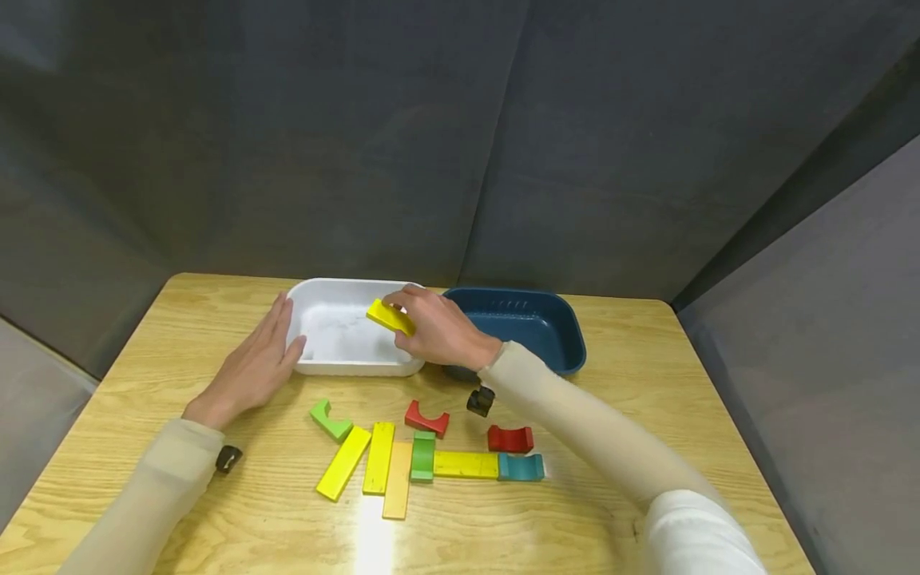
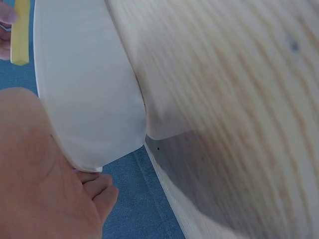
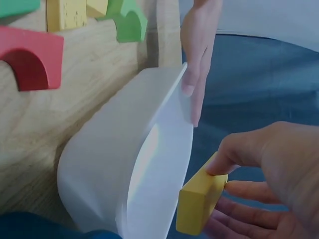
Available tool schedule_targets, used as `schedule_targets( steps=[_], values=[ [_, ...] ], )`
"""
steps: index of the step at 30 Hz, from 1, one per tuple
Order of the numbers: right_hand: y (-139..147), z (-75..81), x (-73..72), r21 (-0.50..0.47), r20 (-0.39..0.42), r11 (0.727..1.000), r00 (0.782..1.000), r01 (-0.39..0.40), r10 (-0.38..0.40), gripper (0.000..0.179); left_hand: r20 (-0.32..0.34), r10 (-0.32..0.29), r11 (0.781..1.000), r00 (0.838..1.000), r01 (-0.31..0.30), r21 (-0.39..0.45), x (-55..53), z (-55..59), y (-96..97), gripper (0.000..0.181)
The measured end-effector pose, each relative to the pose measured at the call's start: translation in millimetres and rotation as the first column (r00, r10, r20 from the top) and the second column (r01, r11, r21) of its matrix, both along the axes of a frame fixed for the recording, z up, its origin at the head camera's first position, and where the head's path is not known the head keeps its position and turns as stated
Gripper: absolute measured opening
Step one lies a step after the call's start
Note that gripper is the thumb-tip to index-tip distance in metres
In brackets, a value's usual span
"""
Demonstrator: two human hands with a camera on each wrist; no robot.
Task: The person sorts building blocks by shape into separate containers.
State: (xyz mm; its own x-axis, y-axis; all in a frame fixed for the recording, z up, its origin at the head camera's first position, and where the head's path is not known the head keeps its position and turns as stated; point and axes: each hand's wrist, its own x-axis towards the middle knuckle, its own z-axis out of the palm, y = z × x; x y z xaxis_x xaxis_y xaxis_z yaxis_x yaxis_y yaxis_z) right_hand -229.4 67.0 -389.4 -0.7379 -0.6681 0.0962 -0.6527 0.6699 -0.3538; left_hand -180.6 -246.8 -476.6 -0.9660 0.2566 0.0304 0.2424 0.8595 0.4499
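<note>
Dark cloth (image 1: 345, 160) behind, pale table (image 1: 618, 351) below: yellow block (image 1: 386, 315) up over the white tray (image 1: 352, 370)

And here's the relation everything hangs on: that block sits between the two hands, above the right part of the white tray, raised from the tray's floor. Its long axis runs on a slant, free end pointing left and a little away from the person. Right hand (image 1: 442, 327) is nearer, naturally, because it has the block pinched, thumb on one side, fingers on the other. Over at the far left end, left hand (image 1: 251, 367) lies against the white tray's side, fingers straight, thumb apart over the rim, no block in it.

Now the count! Two trays: one white, one blue (image 1: 532, 319), just to the right, partly behind the right hand and forearm. Nine pieces lie loose on the near side: three yellow bars (image 1: 343, 463), one tan bar (image 1: 397, 487), two green pieces (image 1: 422, 456), two red arches (image 1: 510, 438), one blue arch (image 1: 521, 468). Add the pinched block and that's ten pieces in sight, four of them yellow.
</note>
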Motion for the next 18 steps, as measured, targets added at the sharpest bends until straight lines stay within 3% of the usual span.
schedule_targets(
  steps=[9, 18],
  values=[
    [-16.2, -6.0, -20.3, 0.039, -0.017, 0.999, 1.000, -0.018, 0.019, 0.050, -0.006, 0.004, 1.000, 1.000, -0.003, 0.004, -1.3, -0.5, 0.2, 0.077],
    [-35.2, -19.3, -40.9, 0.107, 0.022, 0.994, 1.000, 0.007, -0.010, 0.051, -0.010, 0.004, 1.000, 1.000, -0.004, -0.003, -2.5, -1.0, -1.5, 0.077]
  ],
)
